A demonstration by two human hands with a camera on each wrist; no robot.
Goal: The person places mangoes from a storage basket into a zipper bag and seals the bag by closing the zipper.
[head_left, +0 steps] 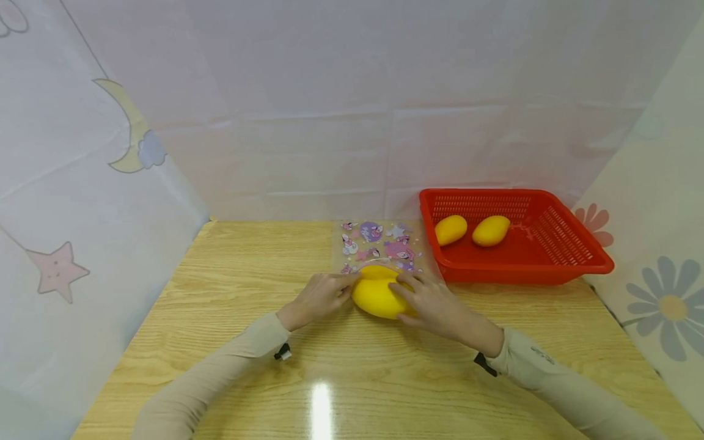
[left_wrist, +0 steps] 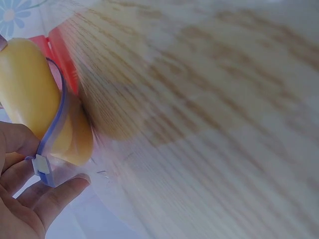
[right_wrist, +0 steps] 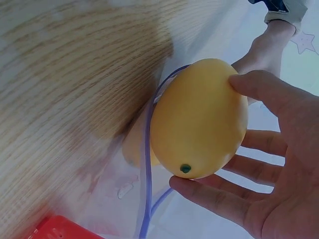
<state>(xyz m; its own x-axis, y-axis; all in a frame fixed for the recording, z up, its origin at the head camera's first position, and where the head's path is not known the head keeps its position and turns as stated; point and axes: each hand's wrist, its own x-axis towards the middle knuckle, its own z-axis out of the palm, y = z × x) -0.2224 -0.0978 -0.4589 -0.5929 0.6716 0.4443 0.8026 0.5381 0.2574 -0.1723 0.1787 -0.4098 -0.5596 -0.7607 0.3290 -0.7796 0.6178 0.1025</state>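
At the middle of the table, my right hand (head_left: pixel 440 305) grips a yellow mango (right_wrist: pixel 199 119) with a small green stem spot. This mango sits at the mouth of a clear zip bag (head_left: pixel 404 249) printed with pink and purple cartoons. A second mango (left_wrist: pixel 79 134) lies behind it, seen through the plastic in the left wrist view. My left hand (head_left: pixel 319 298) pinches the bag's rim beside its white slider (left_wrist: pixel 42 165). The purple zip edge (right_wrist: pixel 148 149) runs along the held mango's side. How far that mango is inside is hard to tell.
A red plastic basket (head_left: pixel 517 274) stands at the back right, with two mangoes inside: one (head_left: pixel 452 230) by its left wall, another (head_left: pixel 491 231) to the right of that. The bag's far right corner lies against the basket. Printed cloth (head_left: pixel 308 159) hangs behind the wooden table (head_left: pixel 253 256).
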